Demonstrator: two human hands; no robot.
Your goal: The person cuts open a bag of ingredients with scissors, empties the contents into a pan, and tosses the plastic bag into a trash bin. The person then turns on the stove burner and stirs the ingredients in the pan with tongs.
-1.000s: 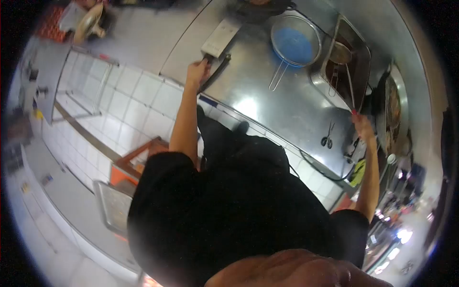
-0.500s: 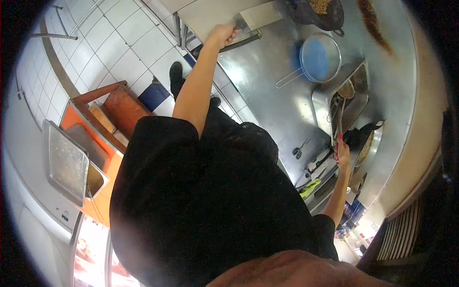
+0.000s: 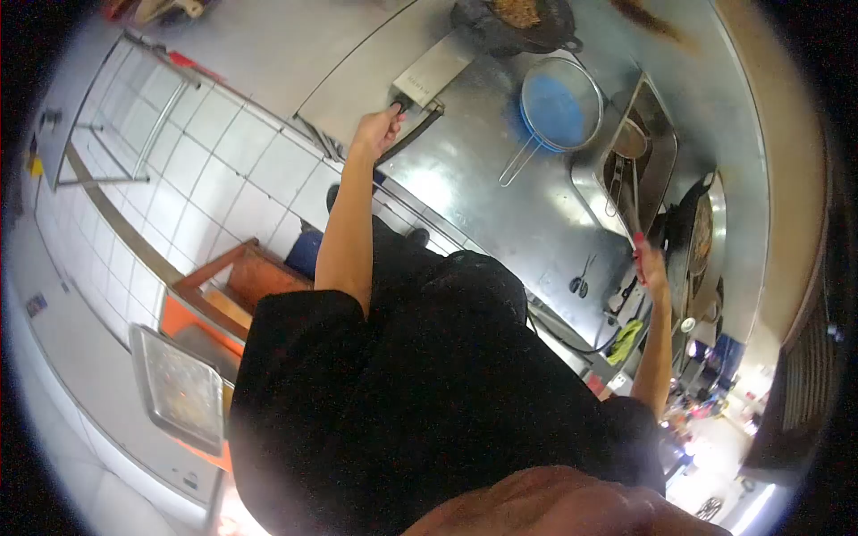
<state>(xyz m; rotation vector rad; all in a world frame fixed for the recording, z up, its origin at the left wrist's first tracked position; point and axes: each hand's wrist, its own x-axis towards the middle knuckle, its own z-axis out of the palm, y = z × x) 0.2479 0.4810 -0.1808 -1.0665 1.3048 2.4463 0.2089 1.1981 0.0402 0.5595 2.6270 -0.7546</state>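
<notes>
Red-handled utensil (image 3: 635,210) slants into the steel basin (image 3: 661,154), right side, its slim shaft reaching the small round strainer (image 3: 631,141); contact there unclear; your right hand (image 3: 651,266) is wrapped round the red grip, forearm extended; your left hand (image 3: 377,134) reaches far left, arm nearly straight, fingers curled at the dark knob (image 3: 399,104) on a pale, rectangular metal box (image 3: 433,71); between them, smooth, glossy counter (image 3: 474,152), wire-handled mesh sieve (image 3: 559,103) over blue, scissors (image 3: 579,285) nearer you.
</notes>
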